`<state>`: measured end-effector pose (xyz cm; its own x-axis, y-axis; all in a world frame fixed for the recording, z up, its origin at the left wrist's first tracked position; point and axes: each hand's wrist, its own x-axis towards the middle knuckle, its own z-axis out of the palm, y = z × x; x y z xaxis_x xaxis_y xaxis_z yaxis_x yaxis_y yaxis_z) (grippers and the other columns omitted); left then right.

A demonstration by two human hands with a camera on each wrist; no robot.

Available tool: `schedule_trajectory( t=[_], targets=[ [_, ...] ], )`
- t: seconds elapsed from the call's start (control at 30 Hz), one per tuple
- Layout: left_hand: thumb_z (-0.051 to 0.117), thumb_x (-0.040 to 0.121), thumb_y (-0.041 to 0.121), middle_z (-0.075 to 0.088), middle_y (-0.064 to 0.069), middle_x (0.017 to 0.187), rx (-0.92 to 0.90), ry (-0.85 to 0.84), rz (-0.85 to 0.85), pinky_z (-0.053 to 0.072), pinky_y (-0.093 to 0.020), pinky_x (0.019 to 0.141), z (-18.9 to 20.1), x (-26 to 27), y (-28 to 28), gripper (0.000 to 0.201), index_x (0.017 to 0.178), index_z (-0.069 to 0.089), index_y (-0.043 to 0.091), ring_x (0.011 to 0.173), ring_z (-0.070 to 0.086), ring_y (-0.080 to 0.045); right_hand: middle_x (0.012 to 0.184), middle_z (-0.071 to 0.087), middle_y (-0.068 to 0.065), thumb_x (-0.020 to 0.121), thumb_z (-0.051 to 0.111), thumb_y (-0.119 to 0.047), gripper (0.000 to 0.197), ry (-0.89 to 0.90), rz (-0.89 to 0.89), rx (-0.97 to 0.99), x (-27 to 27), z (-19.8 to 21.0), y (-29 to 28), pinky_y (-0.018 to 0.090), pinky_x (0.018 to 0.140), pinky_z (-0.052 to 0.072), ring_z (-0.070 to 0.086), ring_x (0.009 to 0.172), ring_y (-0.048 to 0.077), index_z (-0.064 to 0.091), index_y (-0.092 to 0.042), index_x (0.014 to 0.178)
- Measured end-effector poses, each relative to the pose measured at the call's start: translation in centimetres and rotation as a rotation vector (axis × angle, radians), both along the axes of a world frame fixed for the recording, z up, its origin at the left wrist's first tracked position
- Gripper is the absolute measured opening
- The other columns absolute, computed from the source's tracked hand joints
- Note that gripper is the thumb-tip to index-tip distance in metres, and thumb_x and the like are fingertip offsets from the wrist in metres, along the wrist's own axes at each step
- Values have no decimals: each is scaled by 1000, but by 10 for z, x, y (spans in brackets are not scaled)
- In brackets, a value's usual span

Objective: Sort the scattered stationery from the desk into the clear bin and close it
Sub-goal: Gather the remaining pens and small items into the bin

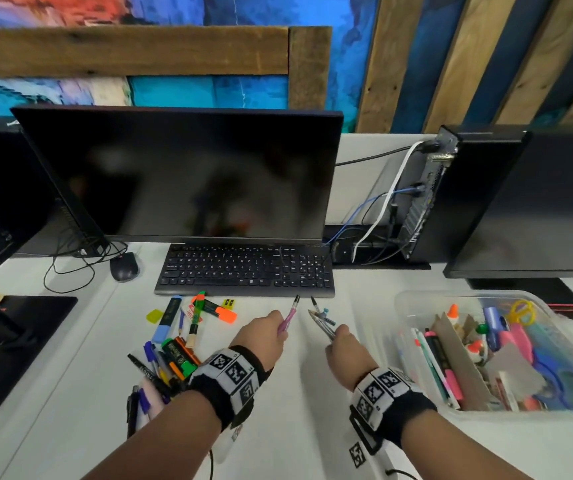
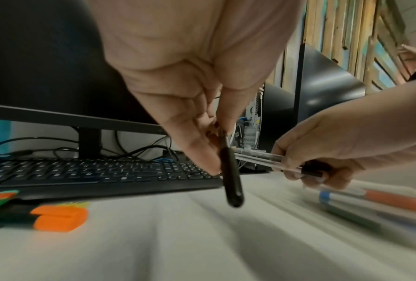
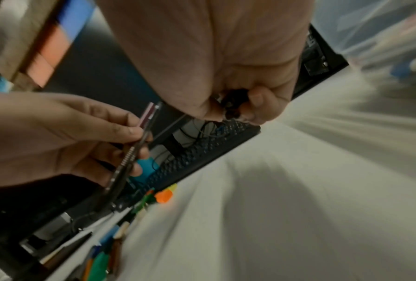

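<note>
In the head view my left hand [image 1: 278,329] grips a pink pen [image 1: 291,311] that points toward the keyboard. My right hand [image 1: 336,336] grips a metal compass [image 1: 320,318] together with thin pens, just right of the left hand. Both hands hover above the white desk. The left wrist view shows my left hand [image 2: 216,152] pinching the pen's dark end [image 2: 231,180]. In the right wrist view my right hand [image 3: 236,110] is curled round dark items. The clear bin [image 1: 403,308] stands open at the right, full of stationery. Scattered markers and pens [image 1: 181,336] lie to the left.
A black keyboard [image 1: 243,270] and a monitor [image 1: 181,174] stand behind the hands. A mouse [image 1: 124,266] with cables sits at the left. A computer tower [image 1: 451,195] and a second monitor [image 1: 534,202] stand behind the bin. A dark mat [image 1: 18,348] lies at the far left.
</note>
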<state>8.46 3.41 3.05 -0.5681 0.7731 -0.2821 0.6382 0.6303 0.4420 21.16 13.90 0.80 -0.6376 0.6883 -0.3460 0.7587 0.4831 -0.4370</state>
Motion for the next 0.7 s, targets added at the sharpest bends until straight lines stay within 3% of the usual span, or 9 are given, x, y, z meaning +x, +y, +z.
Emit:
schedule_trajectory(
  t=[0.07, 0.23, 0.4, 0.47, 0.57, 0.63, 0.7],
  targets=[
    [40, 97, 23, 65, -9, 97, 39, -32, 14, 50, -36, 78, 6, 12, 10, 12, 97, 47, 12, 90, 62, -29, 116, 58, 20, 96, 35, -9, 5, 25, 2, 2, 9, 18, 4, 29, 67, 35, 59, 94, 32, 33, -7, 100],
    [42, 93, 20, 66, -11, 94, 178, -164, 59, 55, -45, 79, 25, 46, 35, 13, 96, 51, 13, 89, 64, -34, 111, 60, 17, 95, 35, -11, 17, 91, -58, 18, 41, 62, 18, 32, 72, 39, 60, 102, 34, 40, -3, 109],
    [43, 93, 21, 64, -12, 91, 307, -284, 82, 57, -47, 74, 40, 83, 59, 13, 95, 52, 13, 85, 64, -34, 90, 59, 9, 96, 37, -13, 11, 125, -111, 30, 90, 81, 41, 26, 59, 39, 53, 71, 21, 40, -6, 105],
    [43, 95, 19, 61, -12, 88, 345, -352, 89, 59, -44, 70, 43, 98, 68, 11, 92, 51, 13, 82, 63, -33, 91, 61, 7, 97, 39, -15, 20, 99, -178, 0, 109, 75, 54, 25, 56, 44, 56, 72, 19, 43, -4, 113],
    [42, 96, 15, 55, -9, 81, 392, -433, 116, 60, -41, 64, 45, 116, 81, 15, 81, 47, 15, 72, 59, -27, 99, 65, 9, 98, 38, -15, 32, -21, -189, -10, 135, 67, 68, 27, 65, 49, 63, 84, 23, 41, 2, 126],
    [42, 96, 14, 54, -11, 82, 409, -473, 132, 59, -41, 64, 42, 124, 89, 17, 79, 46, 14, 70, 57, -25, 113, 63, 14, 98, 36, -15, 22, -135, -112, 22, 146, 65, 71, 31, 79, 48, 62, 101, 28, 47, -1, 111],
    [43, 96, 14, 54, -13, 83, 402, -497, 135, 59, -42, 64, 39, 135, 98, 19, 77, 44, 15, 69, 57, -25, 120, 59, 17, 98, 34, -16, 14, -177, -63, 43, 155, 65, 72, 34, 87, 46, 58, 111, 31, 40, -9, 87]
  ],
)
